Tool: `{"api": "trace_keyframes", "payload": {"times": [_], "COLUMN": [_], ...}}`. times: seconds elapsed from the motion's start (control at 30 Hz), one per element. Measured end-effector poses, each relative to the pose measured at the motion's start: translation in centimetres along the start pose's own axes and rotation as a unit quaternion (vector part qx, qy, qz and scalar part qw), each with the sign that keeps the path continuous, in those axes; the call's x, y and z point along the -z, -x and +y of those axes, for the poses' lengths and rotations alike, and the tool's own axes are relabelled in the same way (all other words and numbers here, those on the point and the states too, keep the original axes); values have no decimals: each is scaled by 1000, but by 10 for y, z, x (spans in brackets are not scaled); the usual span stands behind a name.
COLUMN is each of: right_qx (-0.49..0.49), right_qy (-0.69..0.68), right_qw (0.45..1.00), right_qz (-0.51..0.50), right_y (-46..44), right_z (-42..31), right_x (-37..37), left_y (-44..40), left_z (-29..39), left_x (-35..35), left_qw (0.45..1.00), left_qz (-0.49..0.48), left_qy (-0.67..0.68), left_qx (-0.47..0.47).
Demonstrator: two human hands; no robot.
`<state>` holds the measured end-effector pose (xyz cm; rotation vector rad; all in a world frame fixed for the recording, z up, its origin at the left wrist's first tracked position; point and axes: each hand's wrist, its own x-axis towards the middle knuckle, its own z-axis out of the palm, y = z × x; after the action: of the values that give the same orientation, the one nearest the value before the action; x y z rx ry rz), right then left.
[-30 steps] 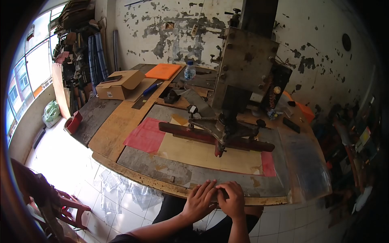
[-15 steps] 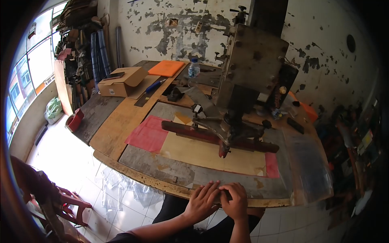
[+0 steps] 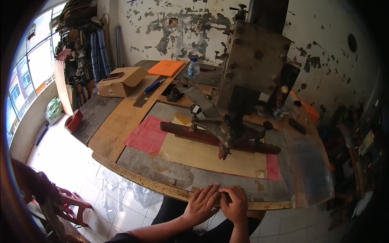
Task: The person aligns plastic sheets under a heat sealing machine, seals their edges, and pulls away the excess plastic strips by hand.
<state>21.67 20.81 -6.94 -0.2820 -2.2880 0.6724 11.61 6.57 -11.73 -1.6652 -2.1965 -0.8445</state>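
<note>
My left hand [image 3: 201,205] rests on the near edge of the worktable [image 3: 131,170], its fingers stretched forward and holding nothing. Beside it, my right hand [image 3: 236,202] lies on the same edge with fingers loosely bent and nothing visible in them. The two hands meet at the thumb and fingertips. Ahead of them, a cream sheet [image 3: 210,156] with pink pieces [image 3: 146,135] at its ends lies on a grey metal plate [image 3: 139,162]. Over the sheet stretches a long dark red bar [image 3: 255,144], attached to the heavy press machine [image 3: 255,60].
A cardboard box [image 3: 121,83] with a phone on top, an orange folder [image 3: 165,68], a blue pen-like tool [image 3: 154,86] and a water bottle [image 3: 193,68] occupy the far left. Clear plastic sheets [image 3: 312,174] lie at right. A red stool [image 3: 73,204] stands at lower left.
The camera view has shifted very slightly. Both hands stay in the same place on the table edge, and the objects have not visibly moved.
</note>
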Motion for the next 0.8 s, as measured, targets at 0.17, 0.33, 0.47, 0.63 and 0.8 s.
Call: {"api": "trace_keyframes", "payload": {"times": [0.17, 0.33, 0.47, 0.63, 0.8], "right_qx": [8, 13, 12, 6, -2], "right_qy": [-4, 0, 0, 1, -4], "right_qw": [1000, 1000, 1000, 1000, 1000], "right_qz": [6, -4, 2, 5, 4], "right_y": [-3, 0, 1, 0, 0], "right_z": [-3, 4, 4, 2, 0], "right_x": [2, 0, -1, -1, -1], "left_y": [1, 0, 1, 0, 1], "left_z": [-1, 0, 0, 1, 0], "left_x": [-1, -2, -1, 0, -1], "left_qw": [1000, 1000, 1000, 1000, 1000], "left_qz": [-3, 5, -4, -8, -4], "left_qy": [-12, -13, -17, -18, -17], "left_qx": [-1, 3, 7, 5, 5]}}
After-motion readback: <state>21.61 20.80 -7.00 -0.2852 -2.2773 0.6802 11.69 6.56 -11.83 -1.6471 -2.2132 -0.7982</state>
